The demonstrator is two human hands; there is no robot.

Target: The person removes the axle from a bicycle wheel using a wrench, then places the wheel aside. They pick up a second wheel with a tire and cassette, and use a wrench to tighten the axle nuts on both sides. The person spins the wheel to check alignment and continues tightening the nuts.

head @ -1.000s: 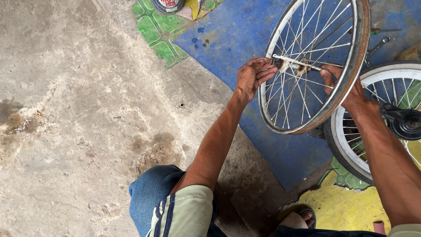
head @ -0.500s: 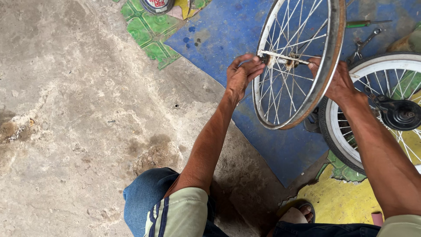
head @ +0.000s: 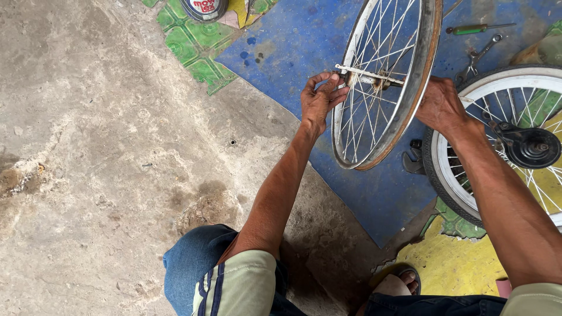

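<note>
Bare spoked wheel [head: 386, 82] standing upright on the blue mat [head: 293, 41], far right of scene, no tyre on the rusty rim. Left hand [head: 319, 99] closed, fingertips pinched on the near end of the axle [head: 367, 76] at the hub. Right hand [head: 440, 105] on the far side of the rim, fingers curled behind it; whether gripping rim or axle end, cannot tell.

Second wheel [head: 503, 140], white rim with tyre, lying flat just right, touching or nearly so. Screwdriver [head: 477, 28] and spanner [head: 481, 55] on mat beyond. Concrete floor [head: 105, 164] left.

Judgement for the axle work: keep wheel vertical and steady with right hand, hold axle level, turn with fingertips only, feel for grit or play. Avoid leaning rim onto neighbouring wheel. Tools within reach, far right.
</note>
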